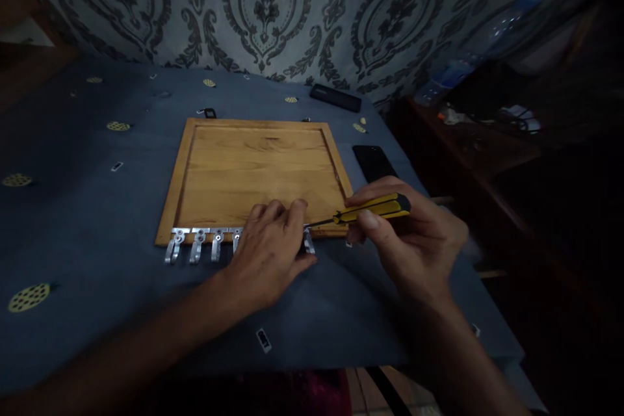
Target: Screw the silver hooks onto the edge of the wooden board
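Note:
A framed wooden panel (pixel 263 172) lies flat on a blue patterned tablecloth (pixel 97 208). Along its near edge runs a metal hook rack (pixel 197 246) with several hooks hanging over the side. My left hand (pixel 270 250) rests over the rack and the panel's near edge, fingers bent and covering the middle hooks; what its fingers press or grip is hidden. My right hand (pixel 414 240) is closed around a yellow and black screwdriver (pixel 373 208), whose shaft points left to the rack near its right end. The tip is close to my left fingers.
A black phone (pixel 374 162) lies right of the panel, and a dark case (pixel 335 97) sits behind it. At the back right, a plastic bottle (pixel 451 75) lies tilted beside a dark wooden surface (pixel 487 156). Patterned fabric (pixel 263 6) rises behind the table.

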A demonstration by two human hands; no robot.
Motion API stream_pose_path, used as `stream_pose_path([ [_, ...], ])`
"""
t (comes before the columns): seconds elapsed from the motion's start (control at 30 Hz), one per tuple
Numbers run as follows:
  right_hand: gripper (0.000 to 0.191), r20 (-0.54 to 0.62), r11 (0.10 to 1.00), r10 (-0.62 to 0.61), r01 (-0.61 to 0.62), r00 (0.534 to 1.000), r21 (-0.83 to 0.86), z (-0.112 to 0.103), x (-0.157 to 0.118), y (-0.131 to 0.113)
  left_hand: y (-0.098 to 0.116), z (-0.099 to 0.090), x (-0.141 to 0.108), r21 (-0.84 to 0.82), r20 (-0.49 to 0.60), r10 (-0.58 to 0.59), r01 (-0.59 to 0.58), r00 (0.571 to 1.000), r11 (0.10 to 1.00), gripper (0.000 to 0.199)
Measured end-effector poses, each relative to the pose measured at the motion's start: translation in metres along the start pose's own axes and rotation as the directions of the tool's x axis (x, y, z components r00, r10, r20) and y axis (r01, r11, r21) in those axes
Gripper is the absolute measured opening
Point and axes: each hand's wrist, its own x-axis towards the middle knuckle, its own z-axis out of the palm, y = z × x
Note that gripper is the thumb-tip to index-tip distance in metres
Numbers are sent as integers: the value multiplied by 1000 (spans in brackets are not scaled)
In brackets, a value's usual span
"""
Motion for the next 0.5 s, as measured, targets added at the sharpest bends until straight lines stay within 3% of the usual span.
stream_pose_path([
  [0.37,5,37,998,-30,32,999,-52,-2,-3,1,0,2,-1,-7,-16,-2,2,1000,1000,58],
  [0.5,10,77,993,-93,98,993,-63,-4,-2,2,0,2,-1,-8,-13,-6,5,1000,1000,63],
])
